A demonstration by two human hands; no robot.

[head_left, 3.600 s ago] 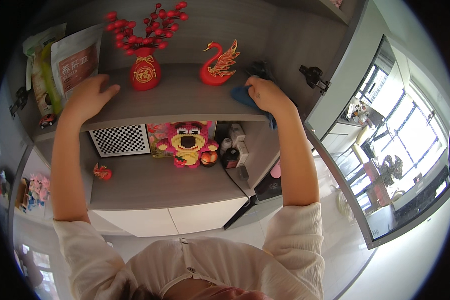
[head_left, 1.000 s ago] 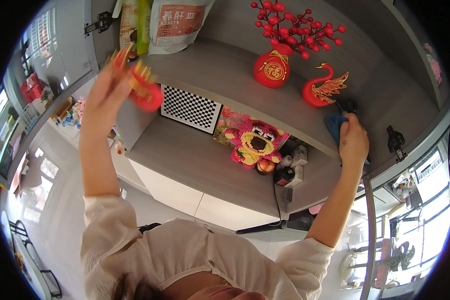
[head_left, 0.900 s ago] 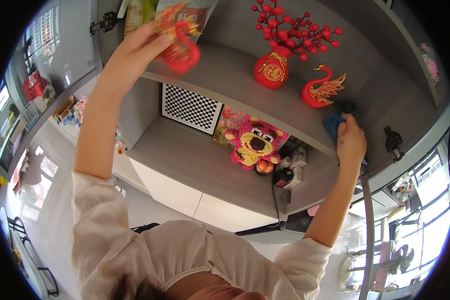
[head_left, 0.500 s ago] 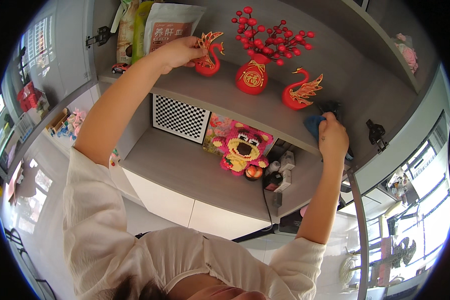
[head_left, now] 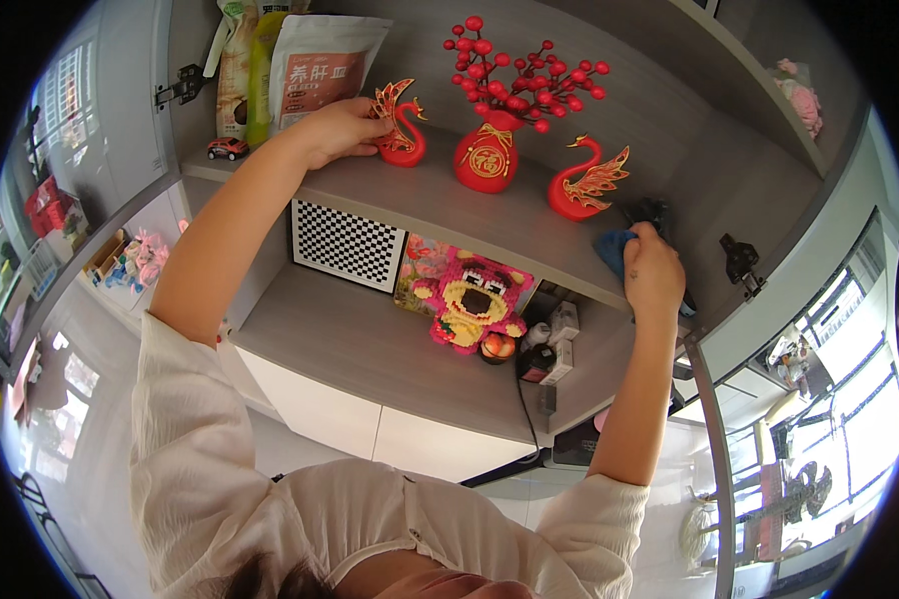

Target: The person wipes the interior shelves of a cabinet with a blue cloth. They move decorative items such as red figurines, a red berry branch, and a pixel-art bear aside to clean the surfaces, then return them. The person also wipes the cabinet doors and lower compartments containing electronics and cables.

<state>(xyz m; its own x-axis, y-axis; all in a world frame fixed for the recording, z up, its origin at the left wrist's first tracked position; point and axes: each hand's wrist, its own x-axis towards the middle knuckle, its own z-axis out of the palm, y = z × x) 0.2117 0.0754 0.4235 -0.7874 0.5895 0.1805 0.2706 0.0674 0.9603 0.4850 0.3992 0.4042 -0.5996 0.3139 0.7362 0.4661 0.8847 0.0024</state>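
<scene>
My left hand [head_left: 346, 134] pinches the gold-trimmed wing of a red swan figurine [head_left: 402, 150], whose base appears to rest on the upper shelf [head_left: 390, 188]. To its right stands a round red vase [head_left: 485, 168] with gold decoration, holding branches of red berries [head_left: 519, 88]. A second red swan figurine [head_left: 575, 196] with gold wings sits farther right. At the shelf's right end, my right hand [head_left: 654, 270] is closed around a blue cloth [head_left: 612, 250]. Dark material shows behind that hand, but I cannot make out what it is.
Upright food pouches [head_left: 325, 68] and a small toy car [head_left: 228, 149] occupy the shelf's left end. Below are a checkered board [head_left: 348, 247], a pink bear made of bricks [head_left: 474, 299] and small boxes [head_left: 561, 361]. Open cabinet doors [head_left: 711, 439] flank me.
The left swan and my left hand are slightly lower and nearer the shelf's front edge, relative to the vase. My right hand stays at the cloth. The whole view has shifted a little.
</scene>
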